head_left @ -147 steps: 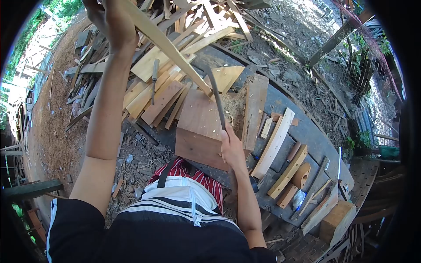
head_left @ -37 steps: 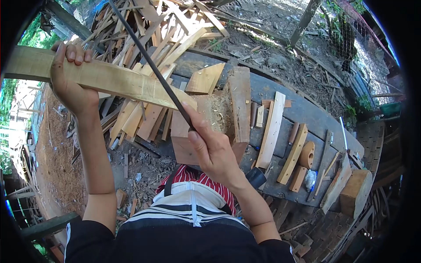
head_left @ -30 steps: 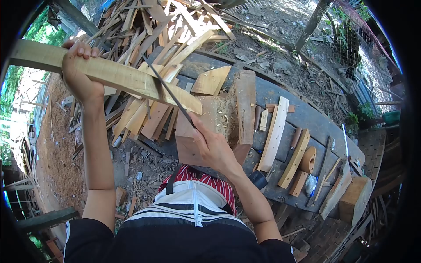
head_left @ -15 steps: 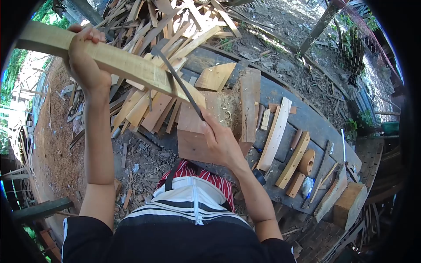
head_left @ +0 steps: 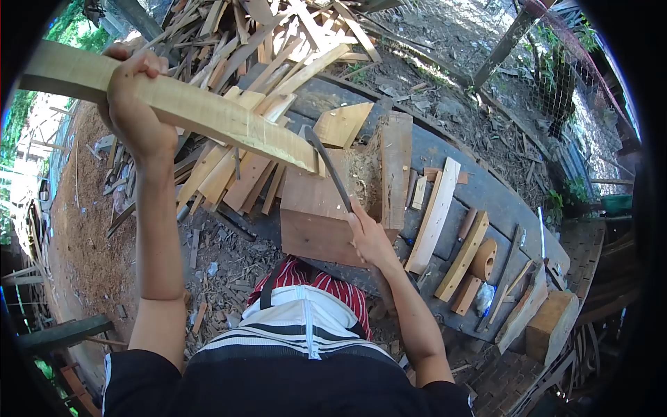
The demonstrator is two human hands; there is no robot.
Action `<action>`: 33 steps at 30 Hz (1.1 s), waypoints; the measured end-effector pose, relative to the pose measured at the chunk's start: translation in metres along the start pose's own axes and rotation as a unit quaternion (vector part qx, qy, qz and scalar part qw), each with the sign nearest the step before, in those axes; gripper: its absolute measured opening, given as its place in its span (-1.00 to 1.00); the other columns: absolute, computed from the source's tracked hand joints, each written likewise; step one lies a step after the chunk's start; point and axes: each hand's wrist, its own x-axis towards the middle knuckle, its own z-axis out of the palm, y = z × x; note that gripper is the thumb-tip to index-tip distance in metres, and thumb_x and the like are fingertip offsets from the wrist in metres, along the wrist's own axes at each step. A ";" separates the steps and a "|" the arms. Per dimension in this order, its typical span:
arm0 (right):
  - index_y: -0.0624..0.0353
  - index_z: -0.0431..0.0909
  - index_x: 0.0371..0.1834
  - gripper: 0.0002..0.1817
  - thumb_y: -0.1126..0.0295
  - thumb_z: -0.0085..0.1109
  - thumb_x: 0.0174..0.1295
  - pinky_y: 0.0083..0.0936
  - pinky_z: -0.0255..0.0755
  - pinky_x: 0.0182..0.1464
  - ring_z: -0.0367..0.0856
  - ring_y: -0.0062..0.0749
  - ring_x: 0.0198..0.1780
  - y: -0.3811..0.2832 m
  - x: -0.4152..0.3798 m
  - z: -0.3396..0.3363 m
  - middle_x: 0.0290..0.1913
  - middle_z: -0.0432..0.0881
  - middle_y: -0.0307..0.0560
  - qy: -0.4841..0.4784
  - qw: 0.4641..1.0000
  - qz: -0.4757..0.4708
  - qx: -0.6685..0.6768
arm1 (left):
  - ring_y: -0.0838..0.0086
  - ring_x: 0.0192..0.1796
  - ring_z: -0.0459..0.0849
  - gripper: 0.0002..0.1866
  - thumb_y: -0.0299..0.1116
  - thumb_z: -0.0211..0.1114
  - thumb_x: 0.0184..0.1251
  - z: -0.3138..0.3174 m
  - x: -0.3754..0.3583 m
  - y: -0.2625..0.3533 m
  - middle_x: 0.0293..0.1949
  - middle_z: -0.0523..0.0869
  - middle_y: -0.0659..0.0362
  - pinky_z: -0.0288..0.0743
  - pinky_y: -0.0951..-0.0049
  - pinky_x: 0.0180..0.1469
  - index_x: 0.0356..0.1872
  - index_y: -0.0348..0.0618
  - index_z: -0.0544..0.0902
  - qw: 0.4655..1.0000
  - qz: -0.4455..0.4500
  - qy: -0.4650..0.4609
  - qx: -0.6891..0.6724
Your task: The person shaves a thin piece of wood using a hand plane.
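Note:
My left hand, raised at the upper left, is closed around a long pale wooden board. The board slants down to the right, its near end above a big wooden chopping block. In my right hand is a machete with a long, narrow dark blade. Its handle is mostly hidden by my fingers and forearm. The blade points up and away, just right of the board's end, with a small gap visible between them. Wood chips lie on the block, and an angular pale offcut rests behind it.
A dark workbench extends right, carrying a pale wood strip, a drilled wooden bar and a rounded wooden piece with a hole. Scrap wood is heaped behind. Sawdust covers ground at left.
My right hand has drawn the machete down and to the right, away from the board's end. The left hand and board have stayed nearly in place.

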 end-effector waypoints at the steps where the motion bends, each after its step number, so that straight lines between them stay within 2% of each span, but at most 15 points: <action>1: -0.08 0.15 0.51 -0.47 0.23 -0.25 0.47 0.04 0.44 -0.02 0.64 0.34 -0.16 -0.017 -0.006 -0.010 -0.22 0.65 0.38 0.000 1.000 0.001 -0.005 | 0.52 -0.36 0.37 -0.79 -0.60 0.12 0.16 -0.002 0.000 0.000 -0.45 0.36 0.20 0.34 0.41 -0.15 -0.18 -0.21 0.39 1.000 0.001 0.000 -0.002; 3: -0.08 0.12 0.53 -0.47 0.23 -0.25 0.49 -0.07 0.50 -0.09 0.69 0.20 -0.24 -0.055 -0.031 -0.022 -0.24 0.69 0.26 -0.060 0.991 0.066 0.100 | 0.51 -0.35 0.36 -0.79 -0.59 0.12 0.17 0.000 0.002 -0.002 -0.45 0.34 0.21 0.33 0.42 -0.13 -0.17 -0.21 0.38 1.000 -0.009 -0.009 0.003; 4: -0.06 0.12 0.53 -0.46 0.24 -0.22 0.50 -0.21 0.53 -0.20 0.69 -0.02 -0.36 -0.069 -0.035 -0.027 -0.28 0.71 0.17 -0.055 0.990 0.014 0.126 | 0.51 -0.35 0.35 -0.79 -0.59 0.12 0.18 0.006 0.006 -0.004 -0.46 0.33 0.22 0.32 0.42 -0.11 -0.17 -0.21 0.38 1.000 -0.008 -0.023 0.000; 6: -0.09 0.14 0.53 -0.47 0.25 -0.20 0.50 -0.26 0.53 -0.24 0.67 0.05 -0.41 -0.101 -0.044 -0.033 -0.30 0.70 0.19 0.036 0.975 -0.188 0.111 | 0.51 -0.34 0.35 -0.80 -0.58 0.11 0.18 0.016 0.009 -0.007 -0.46 0.32 0.23 0.31 0.43 -0.10 -0.17 -0.20 0.38 0.999 -0.016 -0.036 -0.006; 7: -0.09 0.14 0.53 -0.47 0.25 -0.20 0.50 -0.26 0.53 -0.24 0.67 0.05 -0.41 -0.117 -0.050 -0.037 -0.30 0.70 0.19 0.038 0.975 -0.185 0.114 | 0.50 -0.33 0.35 -0.81 -0.58 0.10 0.19 0.019 0.010 -0.007 -0.47 0.31 0.24 0.30 0.43 -0.08 -0.18 -0.20 0.38 0.999 -0.018 -0.041 -0.007; 9: -0.14 0.13 0.52 -0.47 0.25 -0.18 0.49 -0.09 0.51 -0.18 0.64 0.30 -0.31 -0.138 -0.057 -0.043 -0.29 0.66 0.32 0.098 0.935 -0.318 0.121 | 0.50 -0.33 0.35 -0.81 -0.59 0.10 0.18 0.023 0.009 -0.007 -0.47 0.31 0.24 0.29 0.43 -0.08 -0.18 -0.19 0.38 0.998 -0.018 -0.056 -0.019; 10: -0.14 0.13 0.52 -0.47 0.25 -0.18 0.49 -0.09 0.51 -0.18 0.64 0.30 -0.31 -0.133 -0.054 -0.038 -0.29 0.66 0.32 0.098 0.936 -0.317 0.122 | 0.50 -0.33 0.36 -0.81 -0.59 0.10 0.18 0.023 0.009 -0.006 -0.47 0.31 0.24 0.30 0.43 -0.08 -0.19 -0.19 0.39 0.997 -0.019 -0.073 -0.029; 12: -0.17 0.10 0.52 -0.46 0.24 -0.17 0.48 0.08 0.45 -0.15 0.58 0.43 -0.23 -0.106 -0.040 -0.022 -0.25 0.62 0.43 0.085 0.959 -0.267 0.051 | 0.50 -0.33 0.36 -0.81 -0.60 0.10 0.17 0.023 0.008 -0.006 -0.47 0.32 0.23 0.31 0.43 -0.09 -0.19 -0.18 0.39 0.995 -0.016 -0.088 -0.041; 15: -0.18 0.08 0.52 -0.45 0.23 -0.16 0.47 0.15 0.39 -0.14 0.59 0.42 -0.22 -0.071 -0.021 -0.002 -0.24 0.61 0.45 0.069 0.974 -0.214 -0.024 | 0.50 -0.34 0.37 -0.82 -0.61 0.10 0.16 0.024 0.009 -0.006 -0.46 0.33 0.23 0.32 0.42 -0.12 -0.21 -0.18 0.41 0.998 -0.004 -0.061 -0.030; 19: -0.16 0.09 0.53 -0.45 0.22 -0.17 0.48 0.11 0.42 -0.16 0.60 0.40 -0.23 -0.094 -0.027 -0.016 -0.31 0.62 0.40 0.053 0.979 -0.197 -0.018 | 0.50 -0.35 0.38 -0.82 -0.62 0.10 0.15 0.021 0.015 -0.010 -0.45 0.33 0.23 0.33 0.40 -0.14 -0.23 -0.19 0.42 1.000 -0.009 -0.017 -0.019; 24: -0.09 0.11 0.53 -0.44 0.23 -0.15 0.47 0.00 0.45 -0.14 0.62 0.36 -0.23 -0.156 -0.071 -0.047 -0.37 0.64 0.31 0.043 0.944 -0.306 0.116 | 0.50 -0.35 0.38 -0.78 -0.61 0.12 0.15 0.016 0.007 -0.004 -0.45 0.35 0.23 0.32 0.39 -0.12 -0.19 -0.20 0.38 0.999 -0.020 -0.031 -0.021; 27: -0.09 0.11 0.53 -0.44 0.24 -0.17 0.46 0.02 0.42 -0.12 0.61 0.35 -0.26 -0.146 -0.062 -0.038 -0.38 0.62 0.31 0.077 0.949 -0.290 0.095 | 0.49 -0.35 0.38 -0.78 -0.61 0.13 0.15 0.019 0.005 -0.002 -0.45 0.35 0.22 0.32 0.40 -0.13 -0.18 -0.20 0.38 0.999 -0.006 -0.045 -0.012; 29: -0.11 0.12 0.52 -0.45 0.23 -0.18 0.46 0.05 0.40 -0.08 0.60 0.38 -0.21 -0.092 -0.024 -0.013 -0.30 0.62 0.38 0.045 0.976 -0.214 0.011 | 0.49 -0.35 0.39 -0.78 -0.62 0.13 0.15 0.023 0.003 -0.002 -0.46 0.36 0.22 0.33 0.40 -0.14 -0.18 -0.20 0.39 0.997 -0.010 -0.063 -0.031; 30: -0.11 0.12 0.52 -0.45 0.23 -0.18 0.46 0.05 0.40 -0.08 0.60 0.38 -0.21 -0.084 -0.021 -0.009 -0.30 0.62 0.38 0.048 0.975 -0.215 0.011 | 0.49 -0.36 0.39 -0.78 -0.63 0.13 0.14 0.019 0.003 -0.004 -0.46 0.36 0.22 0.35 0.40 -0.15 -0.19 -0.20 0.41 0.999 0.004 -0.027 -0.026; 33: -0.13 0.13 0.52 -0.45 0.24 -0.17 0.45 0.04 0.41 -0.01 0.57 0.41 -0.08 -0.076 -0.022 -0.003 -0.14 0.61 0.45 0.035 0.983 -0.182 0.010 | 0.48 -0.37 0.39 -0.79 -0.63 0.14 0.14 0.016 0.008 -0.008 -0.47 0.37 0.21 0.35 0.40 -0.16 -0.21 -0.19 0.41 1.000 0.002 -0.010 0.006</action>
